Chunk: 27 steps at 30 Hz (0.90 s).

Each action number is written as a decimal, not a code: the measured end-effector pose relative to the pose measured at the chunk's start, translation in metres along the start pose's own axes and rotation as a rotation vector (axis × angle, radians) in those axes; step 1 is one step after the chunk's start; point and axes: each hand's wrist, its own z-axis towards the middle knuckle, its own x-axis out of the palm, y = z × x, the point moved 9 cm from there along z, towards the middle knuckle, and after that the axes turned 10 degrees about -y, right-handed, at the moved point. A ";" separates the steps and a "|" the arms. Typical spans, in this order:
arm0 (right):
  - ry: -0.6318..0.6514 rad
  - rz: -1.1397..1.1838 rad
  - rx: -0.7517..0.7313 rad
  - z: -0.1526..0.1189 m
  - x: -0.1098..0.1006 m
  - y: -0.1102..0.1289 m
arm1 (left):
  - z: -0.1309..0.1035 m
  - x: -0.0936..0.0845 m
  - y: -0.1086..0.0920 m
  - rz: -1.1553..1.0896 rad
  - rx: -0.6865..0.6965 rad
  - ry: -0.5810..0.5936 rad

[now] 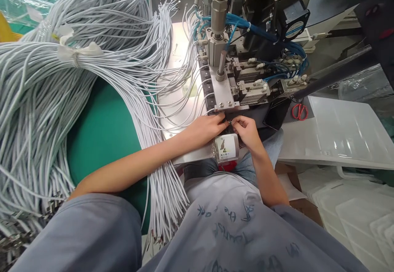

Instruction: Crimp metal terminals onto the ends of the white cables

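At the front edge of the pneumatic machine (224, 95), my two hands meet with their fingertips close together. My left hand (214, 126) is closed, reaching in from the left over the white cables (132, 103). My right hand (245, 128) pinches from the other side. A small, shiny metal-looking piece shows between the fingertips, too small to name. Just below the hands sits a clear container with a white label (227, 146). Several white cables curve from the bundle to black slots along the machine's left side.
Thick bundles of white cable (101, 21), one tied with a pale strip (78, 52), cover the green table (101, 128) on the left. To the right lie a dark phone (277, 114), red-handled scissors (299, 111) and a white panel (344, 132). Blue air hoses (261, 31) cross the machine.
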 end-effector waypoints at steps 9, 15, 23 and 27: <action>-0.025 -0.025 -0.047 0.001 -0.001 0.008 | 0.000 -0.001 0.000 0.004 0.000 -0.028; -0.018 -0.053 -0.065 0.001 -0.002 0.008 | 0.001 0.000 0.002 0.007 -0.014 -0.015; 0.081 0.070 0.180 0.001 0.010 -0.012 | -0.001 -0.003 0.002 -0.001 -0.057 0.037; 0.137 0.063 0.117 -0.001 0.017 -0.010 | -0.005 -0.008 0.003 0.049 -0.091 0.102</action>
